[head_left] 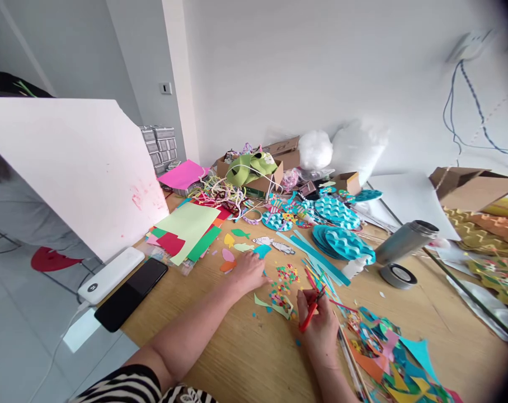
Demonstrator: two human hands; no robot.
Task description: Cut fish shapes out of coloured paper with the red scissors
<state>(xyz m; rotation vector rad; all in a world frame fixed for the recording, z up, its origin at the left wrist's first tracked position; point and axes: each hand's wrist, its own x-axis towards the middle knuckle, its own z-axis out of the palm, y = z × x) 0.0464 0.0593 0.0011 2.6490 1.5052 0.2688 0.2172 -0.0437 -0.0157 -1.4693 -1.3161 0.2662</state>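
Red-handled scissors (309, 317) are gripped in my right hand (321, 330), blades pointing away from me. My left hand (249, 274) reaches to the middle of the wooden table (220, 347), its fingers at a blue paper piece (261, 250). Around that hand lie paper fish: a green one (240, 233), a yellow one (229, 240), a pink one (227, 255) and black-outlined white ones (283, 247). Small coloured paper dots (284, 285) are scattered between my hands, with a pale green scrap (260, 301) nearby.
Coloured sheets (195, 224), a black phone (131, 294) and a white power bank (111, 274) are at the left. Wavy blue discs (342, 243), a metal bottle (407, 242) and its lid (398, 276) stand right. Paper scraps (396, 358) pile up front right. Boxes line the back.
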